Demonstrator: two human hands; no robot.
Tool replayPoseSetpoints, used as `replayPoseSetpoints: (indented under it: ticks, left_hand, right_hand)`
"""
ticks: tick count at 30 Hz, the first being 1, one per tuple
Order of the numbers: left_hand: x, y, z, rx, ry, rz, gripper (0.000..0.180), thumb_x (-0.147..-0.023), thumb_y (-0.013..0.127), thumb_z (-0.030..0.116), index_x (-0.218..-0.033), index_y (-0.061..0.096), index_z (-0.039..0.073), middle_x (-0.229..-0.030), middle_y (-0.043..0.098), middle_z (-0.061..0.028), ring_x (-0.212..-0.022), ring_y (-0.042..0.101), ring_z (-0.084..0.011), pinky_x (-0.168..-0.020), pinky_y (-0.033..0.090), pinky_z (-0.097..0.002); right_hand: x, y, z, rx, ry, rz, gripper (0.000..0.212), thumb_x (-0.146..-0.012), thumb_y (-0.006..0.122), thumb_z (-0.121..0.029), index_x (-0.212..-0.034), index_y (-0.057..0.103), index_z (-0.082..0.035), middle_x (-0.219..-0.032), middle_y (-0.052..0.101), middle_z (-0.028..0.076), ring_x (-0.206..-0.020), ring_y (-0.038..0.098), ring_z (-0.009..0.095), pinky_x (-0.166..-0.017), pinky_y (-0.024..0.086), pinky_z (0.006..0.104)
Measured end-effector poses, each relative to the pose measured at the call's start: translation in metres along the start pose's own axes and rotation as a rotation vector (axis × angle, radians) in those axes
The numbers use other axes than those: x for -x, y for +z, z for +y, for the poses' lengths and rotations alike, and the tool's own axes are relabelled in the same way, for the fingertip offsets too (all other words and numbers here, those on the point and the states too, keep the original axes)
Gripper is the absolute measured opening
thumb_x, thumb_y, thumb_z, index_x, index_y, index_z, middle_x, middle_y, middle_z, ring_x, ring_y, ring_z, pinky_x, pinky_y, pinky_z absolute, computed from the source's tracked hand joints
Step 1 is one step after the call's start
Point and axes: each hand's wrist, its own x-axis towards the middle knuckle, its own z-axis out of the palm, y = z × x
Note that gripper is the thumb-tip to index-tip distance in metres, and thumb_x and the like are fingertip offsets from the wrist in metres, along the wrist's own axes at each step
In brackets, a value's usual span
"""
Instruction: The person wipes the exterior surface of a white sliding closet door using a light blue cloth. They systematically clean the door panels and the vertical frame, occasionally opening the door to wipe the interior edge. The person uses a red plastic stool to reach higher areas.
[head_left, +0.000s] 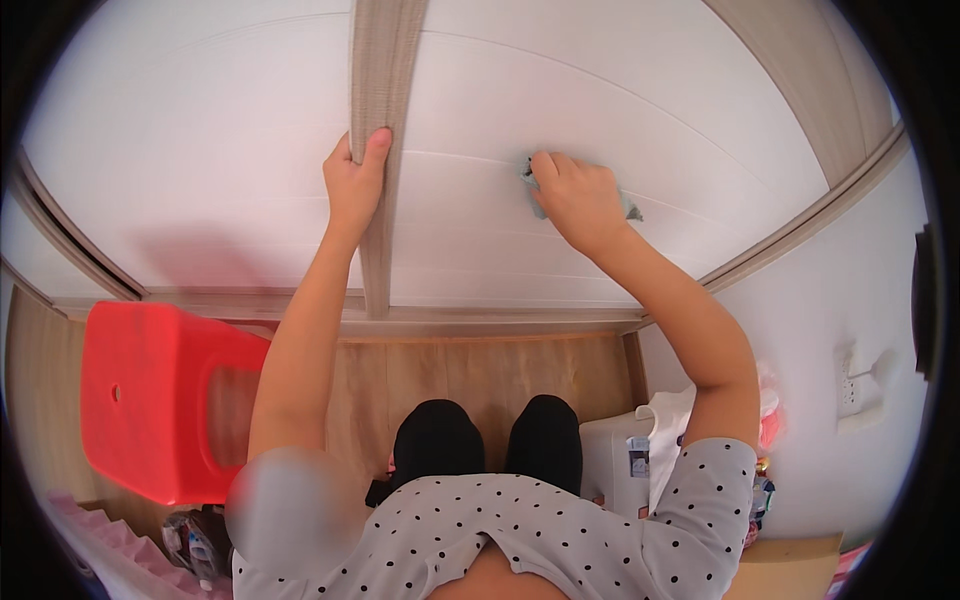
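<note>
In front of me stands a white wardrobe door (480,210) with thin grooves and a wood-grain frame strip (384,70). My left hand (356,180) grips the edge of that strip, its thumb on the front and the fingers curled around the side. To the right, my right hand (580,195) is closed on a grey-green cloth (632,208) and presses it against the white panel. Most of the cloth is hidden under the hand; its ends stick out on both sides.
A red plastic stool (130,400) stands at the lower left by the door. On the right are a white container (608,450) with white fabric on it, a wall socket (850,385) and a cardboard-coloured surface (790,565). Wooden flooring (370,385) lies below.
</note>
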Motion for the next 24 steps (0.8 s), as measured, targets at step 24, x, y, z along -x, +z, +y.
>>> replayPoseSetpoints:
  ticks: [24]
  left_hand:
    - [-0.001,-0.004,-0.006,0.010,0.061,-0.053,0.051,-0.088,0.045,0.050,-0.066,0.045,0.004,-0.057,0.036,0.0045,-0.057,0.030,-0.0063,-0.049,0.028,-0.0240]
  right_hand:
    - [-0.022,0.014,-0.053,-0.382,0.366,0.061,0.017,-0.075,0.061,-0.013,-0.086,0.053,-0.003,-0.073,0.059,0.014,-0.066,0.059,0.032,-0.057,0.046,0.0397]
